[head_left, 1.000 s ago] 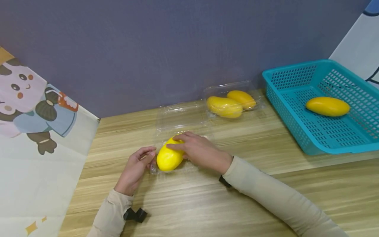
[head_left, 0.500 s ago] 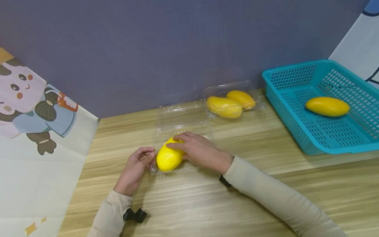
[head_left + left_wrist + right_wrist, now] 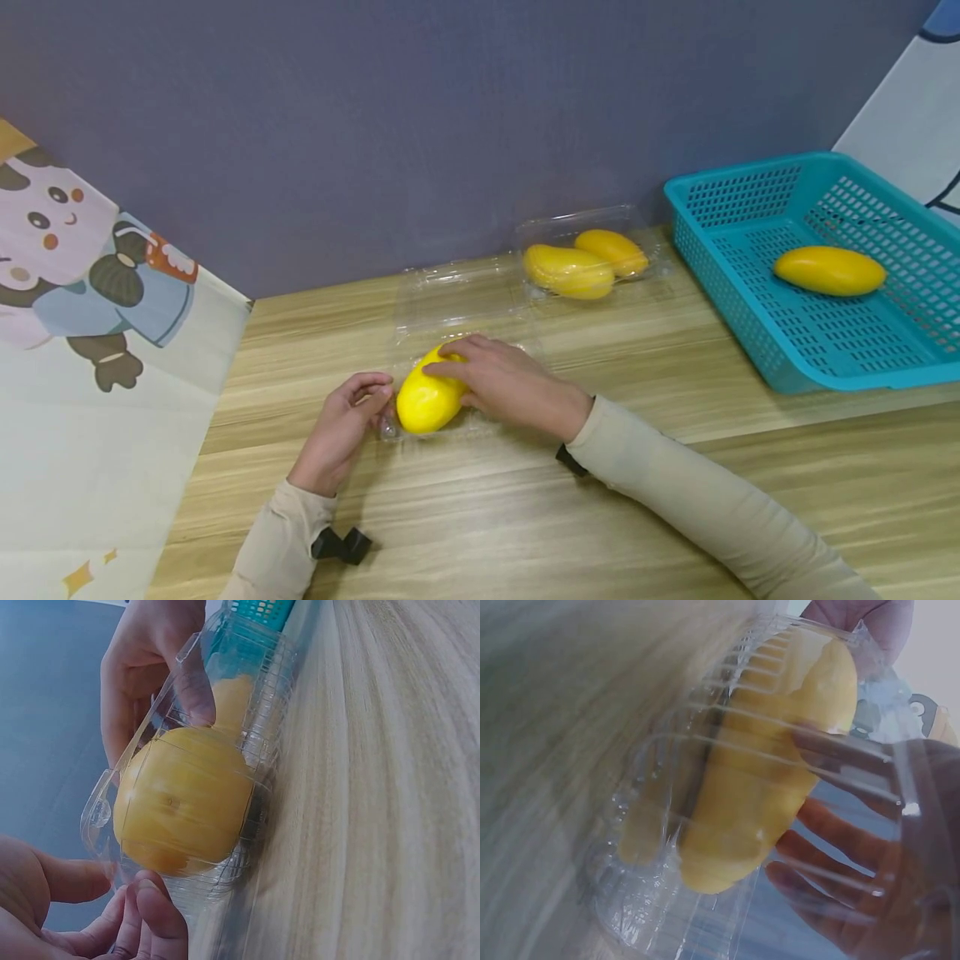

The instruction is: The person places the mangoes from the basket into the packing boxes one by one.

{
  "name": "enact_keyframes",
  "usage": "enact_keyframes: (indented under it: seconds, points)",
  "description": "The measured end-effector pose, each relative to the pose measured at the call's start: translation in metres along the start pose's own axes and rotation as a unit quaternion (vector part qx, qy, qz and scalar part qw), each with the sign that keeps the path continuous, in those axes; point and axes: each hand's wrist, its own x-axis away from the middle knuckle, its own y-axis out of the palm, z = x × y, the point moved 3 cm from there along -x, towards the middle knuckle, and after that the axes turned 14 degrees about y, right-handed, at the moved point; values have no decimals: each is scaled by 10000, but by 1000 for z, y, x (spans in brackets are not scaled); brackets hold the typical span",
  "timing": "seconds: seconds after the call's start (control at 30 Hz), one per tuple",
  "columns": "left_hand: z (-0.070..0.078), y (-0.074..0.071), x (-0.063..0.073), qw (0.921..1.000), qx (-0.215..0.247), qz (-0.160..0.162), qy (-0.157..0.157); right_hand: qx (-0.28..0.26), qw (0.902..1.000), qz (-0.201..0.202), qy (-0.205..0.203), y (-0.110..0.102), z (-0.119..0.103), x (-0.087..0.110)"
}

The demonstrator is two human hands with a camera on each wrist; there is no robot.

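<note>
A yellow mango (image 3: 427, 405) lies tilted in the base of an open clear plastic clamshell box (image 3: 457, 302), whose lid is folded back toward the wall. My right hand (image 3: 510, 385) holds the mango from above, with thumb and fingers on its sides, as the right wrist view also shows through the clear plastic. At the box's near left corner, my left hand (image 3: 343, 429) pinches the plastic rim between thumb and fingers. In the left wrist view the rounded end of the mango (image 3: 184, 799) faces me behind the box wall.
Behind and to the right, another clear box (image 3: 577, 221) holds two mangoes (image 3: 570, 272). A teal plastic basket (image 3: 720, 287) with one mango (image 3: 830, 271) stands at the right. A dark wall (image 3: 450, 125) borders the wooden table (image 3: 465, 517) at the back.
The mango and the right fingers on it have shifted very slightly. Left hand, boxes and basket stay where they were.
</note>
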Motion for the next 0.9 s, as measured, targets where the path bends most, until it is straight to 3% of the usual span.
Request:
enact_keyframes:
  seconds: [0.57,0.9]
  points:
    - [-1,0,1,9999,131,-69,34,37,10000,-9,38,-3,0,2]
    - [-2,0,0,9999,158,-3,56,32,9997,90,227,-20,6,10]
